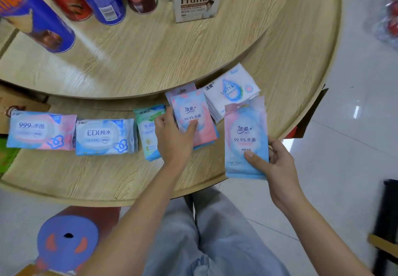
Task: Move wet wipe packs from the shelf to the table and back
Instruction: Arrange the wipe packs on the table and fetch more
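My left grip (174, 140) pinches the top pack (191, 115) of a stack (207, 139) on the shelf (86, 174); my right grip (275, 164) holds a second pack (245, 137), raised, just beside the stack

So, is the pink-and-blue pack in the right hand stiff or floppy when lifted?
Probably light: the right hand holds the pack by its lower end. Likely fairly stiff, since it stands unbent above the grip. Its smooth film wrap may be slippery.

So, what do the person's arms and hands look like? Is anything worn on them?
The left forearm and the right forearm are bare; no sleeve shows. The left hand and the right hand have no glove, ring, watch or bracelet that I can see. Light blue jeans show below.
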`<state>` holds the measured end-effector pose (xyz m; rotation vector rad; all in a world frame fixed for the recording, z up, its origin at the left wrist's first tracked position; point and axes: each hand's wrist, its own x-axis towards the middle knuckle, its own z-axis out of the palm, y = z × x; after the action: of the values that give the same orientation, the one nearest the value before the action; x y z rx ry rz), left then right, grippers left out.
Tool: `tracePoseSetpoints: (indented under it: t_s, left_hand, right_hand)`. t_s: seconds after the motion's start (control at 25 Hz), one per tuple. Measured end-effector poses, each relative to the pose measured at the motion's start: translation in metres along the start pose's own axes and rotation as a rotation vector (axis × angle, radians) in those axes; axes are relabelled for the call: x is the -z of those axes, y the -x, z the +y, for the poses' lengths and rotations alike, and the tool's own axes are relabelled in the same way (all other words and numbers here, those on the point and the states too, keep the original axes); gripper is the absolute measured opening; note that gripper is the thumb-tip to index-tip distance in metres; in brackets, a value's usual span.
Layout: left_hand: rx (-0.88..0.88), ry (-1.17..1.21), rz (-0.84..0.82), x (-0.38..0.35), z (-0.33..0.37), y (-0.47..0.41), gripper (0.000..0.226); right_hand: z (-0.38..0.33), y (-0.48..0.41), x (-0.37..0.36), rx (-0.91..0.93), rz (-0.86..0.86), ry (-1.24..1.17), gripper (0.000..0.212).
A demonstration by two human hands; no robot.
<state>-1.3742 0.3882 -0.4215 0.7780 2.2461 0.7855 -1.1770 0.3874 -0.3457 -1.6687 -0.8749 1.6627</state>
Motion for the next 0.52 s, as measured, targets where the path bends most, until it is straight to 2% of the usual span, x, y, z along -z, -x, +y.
tracePoseSetpoints:
  t_s: [0.12, 0.24, 0.28, 0.36, 0.44, 0.52]
  left_hand:
    - [0.027, 0.039, -0.013, 0.007, 0.0, 0.001, 0.064]
    - [-0.143, 0.145, 0.132, 0.016, 0.004, 0.022, 0.041]
    - [-0.207, 0.208, 0.118, 0.015, 0.008, 0.037, 0.032]
    - [-0.227, 0.295, -0.06, 0.002, 0.017, 0.069, 0.023]
    - [-0.139, 0.353, -0.283, -0.026, 0.024, 0.091, 0.022]
    - [0.005, 0.491, -0.401, -0.058, 0.028, 0.103, 0.023]
  right_hand:
    - [0.0, 0.002, 0.003, 0.01, 0.019, 0.0, 0.041]
    - [-0.004, -0.001, 0.014, 0.015, 0.01, -0.018, 0.041]
    - [-0.006, -0.004, 0.018, 0.011, -0.007, -0.021, 0.042]
    - [-0.007, -0.013, 0.03, 0.001, -0.06, -0.019, 0.045]
    - [-0.006, -0.028, 0.044, -0.021, -0.135, -0.001, 0.053]
    - [-0.003, -0.048, 0.06, -0.057, -0.223, 0.049, 0.052]
